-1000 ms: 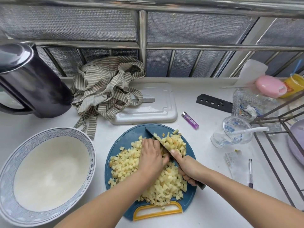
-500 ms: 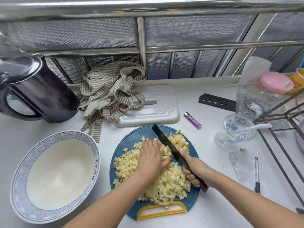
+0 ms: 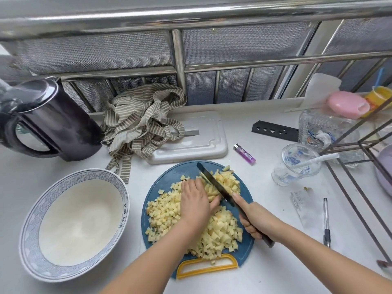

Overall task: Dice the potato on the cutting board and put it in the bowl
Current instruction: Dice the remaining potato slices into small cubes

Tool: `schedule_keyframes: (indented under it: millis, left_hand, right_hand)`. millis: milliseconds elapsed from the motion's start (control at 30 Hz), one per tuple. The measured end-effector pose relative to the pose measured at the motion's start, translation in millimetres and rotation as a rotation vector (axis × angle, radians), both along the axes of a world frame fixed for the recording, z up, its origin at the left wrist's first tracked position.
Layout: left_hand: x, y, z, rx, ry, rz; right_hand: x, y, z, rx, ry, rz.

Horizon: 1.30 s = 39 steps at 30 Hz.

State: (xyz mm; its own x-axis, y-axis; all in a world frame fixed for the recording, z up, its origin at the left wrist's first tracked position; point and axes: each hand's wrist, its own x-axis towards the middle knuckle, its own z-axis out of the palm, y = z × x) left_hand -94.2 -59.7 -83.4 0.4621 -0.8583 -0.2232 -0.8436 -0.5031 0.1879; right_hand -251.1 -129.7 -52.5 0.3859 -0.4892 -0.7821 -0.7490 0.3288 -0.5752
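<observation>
- With our right hand (image 3: 257, 219) we are clamping fingers round the knife (image 3: 214, 183) handle, while our left hand (image 3: 196, 200) is holding the potato (image 3: 220, 232) with curled fingers just beside the blade; a slip is risking those fingertips.
- Dice are crowding the cutting board (image 3: 182, 169) at its near rim and could be spilling onto the tabletop.
- The bowl (image 3: 29, 230) is sitting near the tabletop's left edge, open room lying between.

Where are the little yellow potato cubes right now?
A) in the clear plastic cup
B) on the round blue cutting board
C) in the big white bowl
B: the yellow potato cubes are heaped on the round blue cutting board; the blue-rimmed white bowl holds none.
</observation>
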Motion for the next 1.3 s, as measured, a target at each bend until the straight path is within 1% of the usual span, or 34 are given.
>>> schedule_keyframes:
  millis: [200,300,467,733,867,1000,1300]
  left_hand:
    - [15.2,9.8,-0.3,-0.145,0.138,-0.032]
    - [19.8,12.5,-0.3,-0.137,0.172,-0.065]
    - [21.2,14.1,1.6,-0.140,0.187,-0.075]
    - [22.6,12.5,-3.8,-0.158,0.230,-0.061]
    - [24.0,10.5,-4.0,-0.147,0.248,-0.051]
    - [25.7,9.6,-5.4,-0.141,0.253,-0.056]
    - [24.5,6.7,-7.3,-0.153,0.248,-0.051]
  right_hand:
    - [7.7,6.3,8.0,-0.003,-0.080,-0.010]
    - [13.4,9.4,9.0,-0.003,-0.107,0.025]
    - [16.7,10.9,6.0,-0.064,-0.072,0.054]
    - [22.8,8.5,7.2,-0.071,-0.015,0.085]
    - [26.4,3.7,10.8,-0.045,0.026,0.113]
    - [28.5,-1.7,13.3,0.043,0.070,0.122]
    - [34.8,-1.2,12.7,0.049,0.075,0.132]
